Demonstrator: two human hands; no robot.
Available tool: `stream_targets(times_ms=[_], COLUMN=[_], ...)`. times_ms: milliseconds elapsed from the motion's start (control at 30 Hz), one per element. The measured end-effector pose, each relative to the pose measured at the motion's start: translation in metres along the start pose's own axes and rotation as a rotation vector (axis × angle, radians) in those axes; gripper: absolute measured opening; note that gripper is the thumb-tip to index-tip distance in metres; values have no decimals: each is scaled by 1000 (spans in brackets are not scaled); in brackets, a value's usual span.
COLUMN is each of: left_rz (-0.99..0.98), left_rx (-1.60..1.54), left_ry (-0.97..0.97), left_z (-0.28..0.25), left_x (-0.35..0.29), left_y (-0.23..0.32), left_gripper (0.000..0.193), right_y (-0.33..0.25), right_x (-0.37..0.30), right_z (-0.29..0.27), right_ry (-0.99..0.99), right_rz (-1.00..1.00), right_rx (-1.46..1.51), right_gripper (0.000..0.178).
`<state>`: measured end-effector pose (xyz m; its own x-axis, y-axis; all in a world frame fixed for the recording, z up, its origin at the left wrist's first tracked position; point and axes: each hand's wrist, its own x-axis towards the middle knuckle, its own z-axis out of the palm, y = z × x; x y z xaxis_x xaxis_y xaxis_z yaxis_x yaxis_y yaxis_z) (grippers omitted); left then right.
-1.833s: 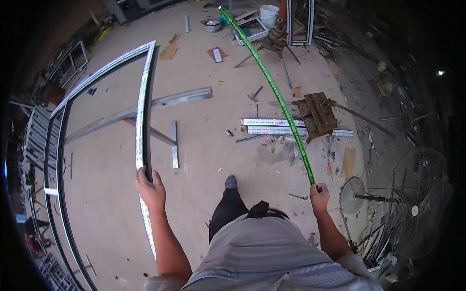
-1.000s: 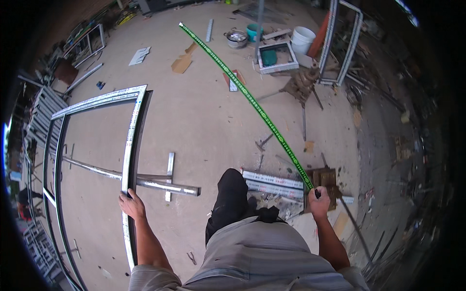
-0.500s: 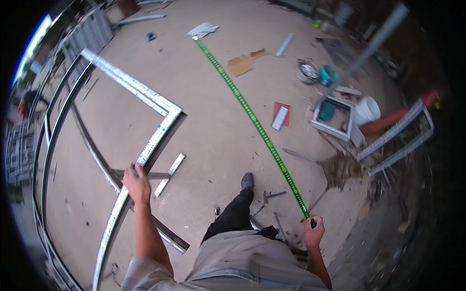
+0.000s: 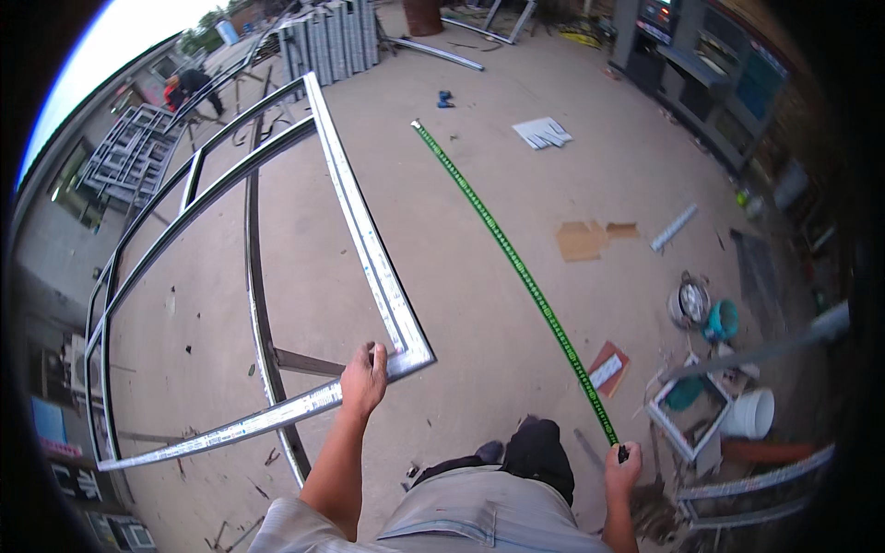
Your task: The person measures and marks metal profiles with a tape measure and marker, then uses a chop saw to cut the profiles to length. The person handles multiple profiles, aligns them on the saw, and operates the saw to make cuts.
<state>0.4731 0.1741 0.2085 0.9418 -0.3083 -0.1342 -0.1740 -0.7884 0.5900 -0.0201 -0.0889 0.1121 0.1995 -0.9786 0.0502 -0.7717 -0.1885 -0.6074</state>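
Note:
My left hand (image 4: pixel 365 380) is closed round the near bar of a large silver metal frame (image 4: pixel 358 207), close to its right corner. The frame stretches away to the far left, with a dark outer edge and a crossbar. Beneath it runs a long metal support bar (image 4: pixel 254 286). My right hand (image 4: pixel 623 468), at the lower right, is closed on a tape measure (image 4: pixel 525 269). Its green blade is drawn out long and slants to the far left, its end tip near the middle of the yard. The tape's case is mostly hidden by my fingers.
Right of the tape lie cardboard (image 4: pixel 581 241), a square frame (image 4: pixel 690 450), a white bucket (image 4: pixel 751 413) and a teal bucket (image 4: pixel 722 319). Farther off are a blue power tool (image 4: pixel 445 99) and stacked metal profiles (image 4: pixel 327 44). Another person (image 4: pixel 194 89) bends at the far left.
My view has turned left and lifted. My left hand now grips nearer the frame's corner, and the frame sits differently to me. The tape stays drawn out in my right hand.

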Motion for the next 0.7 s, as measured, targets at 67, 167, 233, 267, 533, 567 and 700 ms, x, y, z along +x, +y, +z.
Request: stream_targets(times_ms=[67, 167, 233, 267, 533, 567, 700], left_rz=[-90, -174, -240, -272, -551, -574, -603], left_rx=[-59, -147, -91, -64, -19, -4, -6], left_ry=[-21, -12, 8, 17, 129, 130, 277], left_z=[3, 15, 24, 28, 37, 31, 35], left_x=[13, 42, 62, 74, 137, 145, 193], left_y=[9, 20, 37, 46, 80, 92, 85], left_gripper=[62, 66, 66, 66, 64, 61, 63], right_y=[-9, -32, -49, -61, -225, -241, -325], right_x=[55, 142, 202, 234, 442, 464, 529], right_z=[22, 54, 78, 91, 176, 189, 257], right_ry=[-55, -118, -114, -134, -244, -246, -261], right_rz=[-49, -174, -287, -303, -461, -490, -584], right_rx=[11, 23, 1, 18, 13, 16, 56], right_gripper=[23, 22, 22, 22, 21, 21, 21])
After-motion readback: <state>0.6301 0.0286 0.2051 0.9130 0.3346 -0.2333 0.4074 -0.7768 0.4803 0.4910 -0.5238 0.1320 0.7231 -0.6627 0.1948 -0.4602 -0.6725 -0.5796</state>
